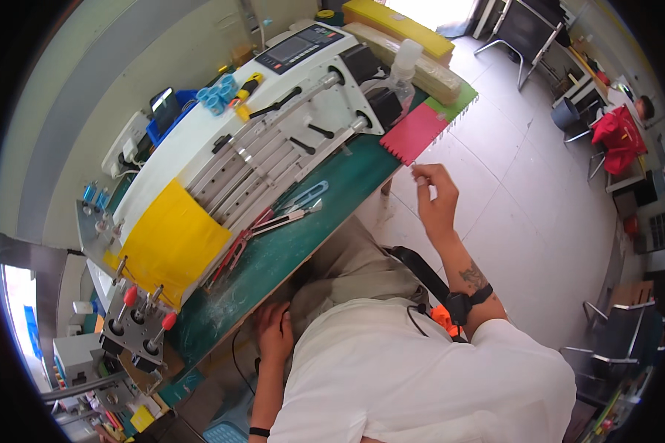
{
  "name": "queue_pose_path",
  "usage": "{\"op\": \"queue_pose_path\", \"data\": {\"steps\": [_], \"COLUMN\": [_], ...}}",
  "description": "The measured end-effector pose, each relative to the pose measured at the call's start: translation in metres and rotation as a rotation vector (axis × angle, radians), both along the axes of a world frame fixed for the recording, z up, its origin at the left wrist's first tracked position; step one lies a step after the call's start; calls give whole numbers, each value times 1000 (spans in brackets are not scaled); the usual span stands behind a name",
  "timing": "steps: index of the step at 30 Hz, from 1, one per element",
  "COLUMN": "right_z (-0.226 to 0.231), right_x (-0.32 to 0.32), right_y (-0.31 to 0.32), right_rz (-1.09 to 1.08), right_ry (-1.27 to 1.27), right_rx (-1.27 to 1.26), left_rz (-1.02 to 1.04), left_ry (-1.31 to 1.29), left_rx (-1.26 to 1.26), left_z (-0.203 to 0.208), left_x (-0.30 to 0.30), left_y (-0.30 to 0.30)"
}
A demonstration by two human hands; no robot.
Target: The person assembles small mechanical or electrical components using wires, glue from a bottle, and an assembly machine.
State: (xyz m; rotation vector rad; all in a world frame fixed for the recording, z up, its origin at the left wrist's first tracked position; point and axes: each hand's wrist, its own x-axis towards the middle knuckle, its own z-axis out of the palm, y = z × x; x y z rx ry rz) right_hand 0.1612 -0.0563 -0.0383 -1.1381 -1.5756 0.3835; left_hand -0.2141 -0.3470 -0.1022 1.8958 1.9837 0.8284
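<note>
My right hand [437, 196] is raised beyond the table's right end, just off the corner of a pink sheet [415, 134]. Its thumb and fingertips are pinched together, and whatever small thing they may hold is too small to make out. Below the table's front edge, my left hand [275, 334] rests against my thigh, its fingers loosely extended with nothing seen in them. On the green tabletop [273, 255] stands a white machine with metal rails [247, 173] and a control panel [297, 49]. A yellow cloth [171, 244] covers its left part.
A utility knife [284, 220], blue-handled scissors [307, 193] and red-handled pliers [236, 249] lie before the machine. A clear bottle [404, 70] and wrapped block [428, 74] stand at the far right. Red-tipped levers [168, 321] project at left. Chairs [521, 33] stand across the floor.
</note>
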Motion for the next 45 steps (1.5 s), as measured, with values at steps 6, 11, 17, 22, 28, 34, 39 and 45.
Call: {"op": "queue_pose_path", "data": {"steps": [6, 11, 17, 22, 28, 34, 39, 45], "right_z": [-14, -19, -25, -24, -23, -20, -11, 38], "right_x": [39, 34, 33, 34, 39, 48, 54, 52], "right_y": [38, 47, 54, 55, 57, 58, 65, 93], "right_rz": [-198, -227, -232, -213, -181, -215, -295, -156], "right_ry": [15, 56, 125, 125, 102, 113, 116, 365], "right_rx": [-41, -89, -84, -116, -64, -57, -66, -10], "left_rz": [36, 15, 14, 22, 25, 50, 83, 91], "left_ry": [92, 179, 233, 248, 251, 250, 219, 91], "left_rx": [-91, -84, -91, -97, -109, -141, -167, 3], "left_z": [-18, -14, -18, -15, -12, -12, -10, 4], "left_x": [5, 5, 4, 8, 10, 11, 10, 10], "left_y": [12, 16, 16, 19, 20, 13, 9, 4]}}
